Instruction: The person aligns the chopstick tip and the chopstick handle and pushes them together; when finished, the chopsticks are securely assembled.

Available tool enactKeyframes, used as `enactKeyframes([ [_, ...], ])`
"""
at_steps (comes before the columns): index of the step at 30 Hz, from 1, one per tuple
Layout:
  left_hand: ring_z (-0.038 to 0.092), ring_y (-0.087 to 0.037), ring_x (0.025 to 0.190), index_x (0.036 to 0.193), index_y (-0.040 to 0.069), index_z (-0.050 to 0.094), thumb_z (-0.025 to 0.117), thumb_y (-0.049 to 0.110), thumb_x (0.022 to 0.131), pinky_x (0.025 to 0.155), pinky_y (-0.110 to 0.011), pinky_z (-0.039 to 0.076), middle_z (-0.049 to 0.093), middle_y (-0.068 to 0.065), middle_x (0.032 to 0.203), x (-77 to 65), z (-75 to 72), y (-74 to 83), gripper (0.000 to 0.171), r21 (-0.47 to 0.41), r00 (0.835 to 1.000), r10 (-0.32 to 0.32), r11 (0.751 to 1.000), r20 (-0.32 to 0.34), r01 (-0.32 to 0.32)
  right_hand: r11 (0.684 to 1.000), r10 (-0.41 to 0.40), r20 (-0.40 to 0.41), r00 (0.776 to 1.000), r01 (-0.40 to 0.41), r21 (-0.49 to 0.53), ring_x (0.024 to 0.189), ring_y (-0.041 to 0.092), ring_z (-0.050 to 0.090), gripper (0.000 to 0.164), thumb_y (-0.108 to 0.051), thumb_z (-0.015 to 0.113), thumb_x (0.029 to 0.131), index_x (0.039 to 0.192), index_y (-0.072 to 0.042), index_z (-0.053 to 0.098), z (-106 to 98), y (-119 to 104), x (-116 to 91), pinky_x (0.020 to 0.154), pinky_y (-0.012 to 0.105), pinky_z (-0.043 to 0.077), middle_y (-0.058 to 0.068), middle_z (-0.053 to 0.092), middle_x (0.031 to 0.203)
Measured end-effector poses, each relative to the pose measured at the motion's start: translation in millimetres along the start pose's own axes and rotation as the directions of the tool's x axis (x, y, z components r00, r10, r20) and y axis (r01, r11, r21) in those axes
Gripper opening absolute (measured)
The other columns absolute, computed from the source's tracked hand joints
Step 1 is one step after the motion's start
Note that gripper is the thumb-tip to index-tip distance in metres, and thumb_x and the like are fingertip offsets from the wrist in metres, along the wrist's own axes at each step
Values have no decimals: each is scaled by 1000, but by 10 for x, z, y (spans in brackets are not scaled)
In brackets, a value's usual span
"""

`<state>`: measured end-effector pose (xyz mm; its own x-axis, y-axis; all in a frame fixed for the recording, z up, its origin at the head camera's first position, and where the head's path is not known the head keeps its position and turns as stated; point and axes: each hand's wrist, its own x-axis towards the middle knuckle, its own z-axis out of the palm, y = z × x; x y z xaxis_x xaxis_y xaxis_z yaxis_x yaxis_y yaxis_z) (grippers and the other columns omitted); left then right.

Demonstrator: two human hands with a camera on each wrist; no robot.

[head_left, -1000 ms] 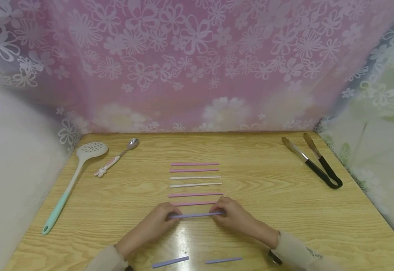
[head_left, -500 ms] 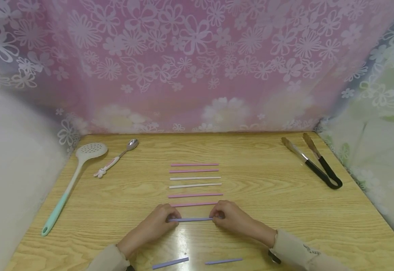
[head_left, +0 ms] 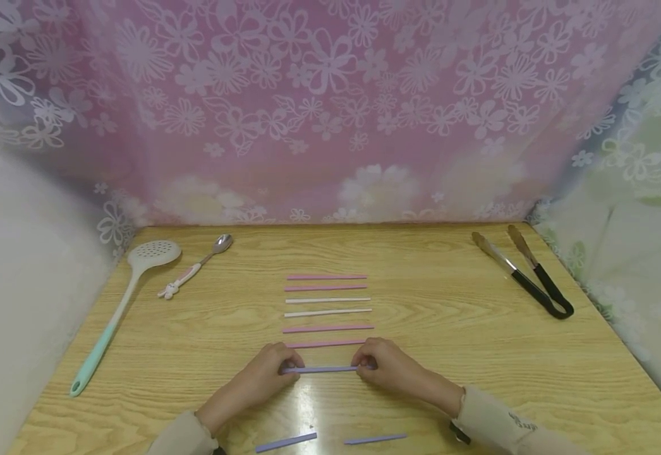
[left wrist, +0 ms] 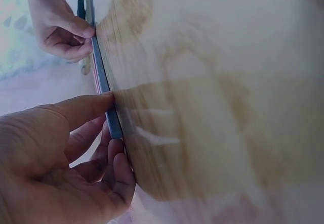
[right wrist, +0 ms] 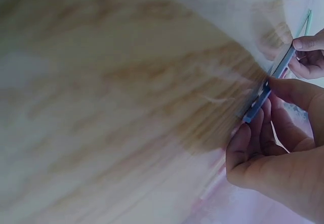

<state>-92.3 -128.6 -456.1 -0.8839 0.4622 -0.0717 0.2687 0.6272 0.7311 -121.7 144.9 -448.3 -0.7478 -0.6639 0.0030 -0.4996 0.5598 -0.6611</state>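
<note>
A blue-purple chopstick (head_left: 327,370) lies crosswise at or just above the wooden table, its ends between my two hands. My left hand (head_left: 266,374) pinches its left end with thumb and fingers; in the left wrist view the thumb presses the side of the chopstick (left wrist: 100,67). The right end is pinched by my right hand (head_left: 392,368), and the right wrist view shows the blunt end of the chopstick (right wrist: 251,114) at its fingertips. Just beyond is a pink chopstick (head_left: 327,344), partly behind the hands. Farther off lie another pink chopstick (head_left: 327,328) and a white chopstick (head_left: 327,313), roughly parallel.
Another white chopstick (head_left: 327,300) and two pink chopsticks (head_left: 327,277) continue the row. Two blue-purple sticks (head_left: 286,442) lie at the near edge of view. A skimmer (head_left: 122,297) and a rabbit-handled spoon (head_left: 194,268) are left; black-handled tongs (head_left: 535,287) are right.
Both hands have brought the blue-purple chopstick slightly toward me, away from the pink one, during the first half second. Since then hands and chopstick have hardly moved.
</note>
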Motion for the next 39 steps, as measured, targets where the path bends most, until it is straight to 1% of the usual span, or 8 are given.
enactKeyframes([
  [8,50,-19,97,102,8,66,64,16,90,84,-32,46,59,1,100,-73,-25,23,15,-11,999,50,999,-12,-50,998,-47,-32,998,46,-31,84,13,59,13,-6,70,83,96,-4,68,-64,-86,-128,75,23,52,1,65,91],
  [13,51,-19,99,105,6,65,61,22,93,84,-29,46,60,0,103,-158,-47,76,20,-70,997,78,994,-9,-79,1000,-24,62,998,22,21,93,14,58,29,-24,72,85,106,-5,66,-75,-144,-276,83,25,51,0,63,100],
  [18,53,-15,99,107,7,65,57,32,95,86,-27,48,61,4,105,-284,-19,121,28,-147,996,84,986,41,-77,998,-8,159,987,-2,65,95,6,54,37,-36,71,84,108,-10,64,-28,-164,-398,84,23,49,-5,61,104],
  [22,54,-10,99,107,12,65,59,33,94,87,-27,49,62,8,104,-398,14,124,25,-206,992,64,978,113,-39,995,-16,202,979,-4,95,86,0,49,34,-35,73,82,105,-12,65,16,-176,-457,75,19,48,-11,59,98],
  [26,53,-7,93,108,13,65,65,29,90,82,-24,50,61,8,102,-490,40,117,24,-278,977,23,960,213,38,996,-39,220,975,19,89,76,-3,44,26,-30,76,81,99,-14,65,49,-204,-499,66,15,44,-16,55,88],
  [28,51,-4,87,106,14,66,69,27,87,76,-21,48,61,10,98,-515,58,117,23,-284,970,20,958,241,51,996,-56,235,970,39,78,73,-5,43,20,-28,76,82,95,-16,65,56,-221,-512,64,14,43,-17,52,82],
  [32,47,-2,77,98,14,68,74,18,81,67,-19,45,57,11,85,-525,100,130,18,-268,965,37,963,261,36,996,-67,272,960,50,70,70,-6,40,11,-21,75,82,87,-18,66,64,-243,-523,63,13,41,-19,48,74],
  [39,49,0,73,92,12,68,72,7,80,65,-18,46,57,11,79,-509,128,164,14,-239,963,24,970,267,43,998,-62,274,960,65,-4,71,-6,40,5,-18,75,82,83,-19,70,70,-254,-513,66,13,38,-22,48,72],
])
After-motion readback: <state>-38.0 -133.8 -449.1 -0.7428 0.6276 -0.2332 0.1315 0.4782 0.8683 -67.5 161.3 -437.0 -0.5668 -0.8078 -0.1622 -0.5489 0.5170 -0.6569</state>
